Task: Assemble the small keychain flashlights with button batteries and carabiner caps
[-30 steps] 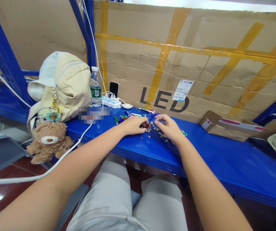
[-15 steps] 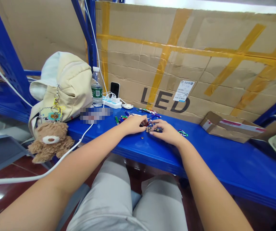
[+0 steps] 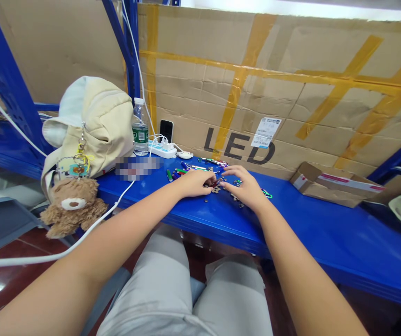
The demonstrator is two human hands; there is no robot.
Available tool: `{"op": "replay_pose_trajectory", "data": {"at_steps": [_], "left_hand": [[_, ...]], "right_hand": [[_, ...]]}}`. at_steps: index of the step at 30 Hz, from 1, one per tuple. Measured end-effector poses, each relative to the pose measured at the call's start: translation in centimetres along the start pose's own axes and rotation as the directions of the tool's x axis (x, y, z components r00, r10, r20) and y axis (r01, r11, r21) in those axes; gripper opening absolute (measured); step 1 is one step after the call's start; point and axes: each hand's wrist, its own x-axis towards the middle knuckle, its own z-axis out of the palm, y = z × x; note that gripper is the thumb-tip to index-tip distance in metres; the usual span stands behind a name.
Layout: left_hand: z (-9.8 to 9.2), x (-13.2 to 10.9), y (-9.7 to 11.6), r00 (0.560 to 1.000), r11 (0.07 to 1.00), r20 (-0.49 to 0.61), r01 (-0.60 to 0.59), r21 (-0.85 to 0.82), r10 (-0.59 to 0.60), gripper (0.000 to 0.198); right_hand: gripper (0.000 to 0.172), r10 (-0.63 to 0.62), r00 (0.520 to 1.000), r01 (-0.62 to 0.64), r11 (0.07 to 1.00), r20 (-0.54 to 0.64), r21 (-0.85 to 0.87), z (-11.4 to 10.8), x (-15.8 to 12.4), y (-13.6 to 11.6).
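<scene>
At centre frame, two bare hands rest on a blue steel shelf (image 3: 308, 233). The left hand (image 3: 195, 183) curls narrowly against one small dark red piece (image 3: 216, 183), which lies slanted just right of its fingers (image 3: 210, 179); whether it is gripped cannot be told. The right hand (image 3: 245, 187) is slightly farther off, its fingers (image 3: 230, 173) loosely spread near roughly twenty scattered small metal rings (image 3: 216, 190).

Backpack (image 3: 90, 126) and teddy bear (image 3: 73, 206) left of metal parts (image 3: 211, 192), carton (image 3: 333, 185) right.
</scene>
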Motion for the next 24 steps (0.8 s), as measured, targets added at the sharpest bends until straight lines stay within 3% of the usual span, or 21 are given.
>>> {"op": "replay_pose_trajectory", "data": {"at_steps": [2,5,10,14,21,24], "left_hand": [[0.0,0.0,-0.1,1.000,1.000,-0.010,0.021,0.008,-0.021,0.022],[0.0,0.1,-0.4,0.999,0.998,-0.021,0.041,0.038,-0.041,0.021],[0.1,0.1,-0.6,0.998,0.995,-0.021,0.056,0.084,-0.055,0.021],[0.0,0.1,-0.5,0.998,0.993,-0.014,0.069,0.094,-0.068,0.023],[-0.1,0.1,-0.3,0.998,0.992,-0.005,0.062,0.107,-0.062,0.022],[-0.1,0.1,-0.1,0.998,0.994,0.010,0.055,0.097,-0.056,0.023]], "right_hand": [[0.026,0.037,0.998,-0.039,0.999,-0.042,-0.026,-0.5,0.0,0.2],[0.018,0.147,0.987,-0.154,0.977,-0.063,-0.144,-1.7,-0.3,1.1],[0.017,0.336,0.919,-0.261,0.909,0.203,-0.323,-2.8,-1.2,2.7],[0.019,0.359,0.886,-0.255,0.906,0.294,-0.338,-3.2,-1.4,2.9],[0.026,0.257,0.904,-0.188,0.957,0.342,-0.223,-4.7,-2.9,2.0],[0.017,0.281,0.897,-0.195,0.944,0.341,-0.265,-4.5,-3.9,2.2]]}}
